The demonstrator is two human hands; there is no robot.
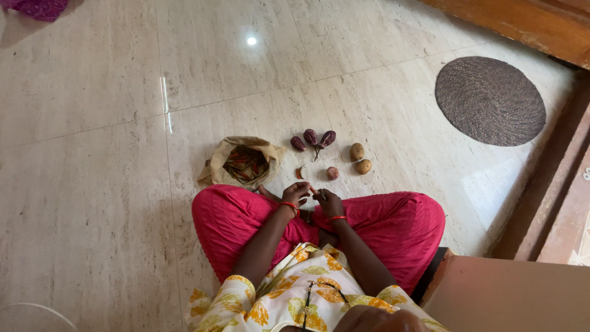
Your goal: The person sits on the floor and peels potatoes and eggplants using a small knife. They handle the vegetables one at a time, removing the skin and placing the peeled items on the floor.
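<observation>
I sit cross-legged on a marble floor in pink trousers. My left hand and my right hand meet just above my knees, pinching a small reddish piece between their fingertips; what it is stays too small to tell. An open brown paper bag with red chillies inside lies in front of my left knee. Three small purple aubergines lie beyond my hands, with two potatoes to their right, a small onion closer and a small curved scrap beside it.
A round dark woven mat lies at the far right near a wooden door frame. A brown cardboard surface sits at my right side. Purple cloth shows in the far left corner.
</observation>
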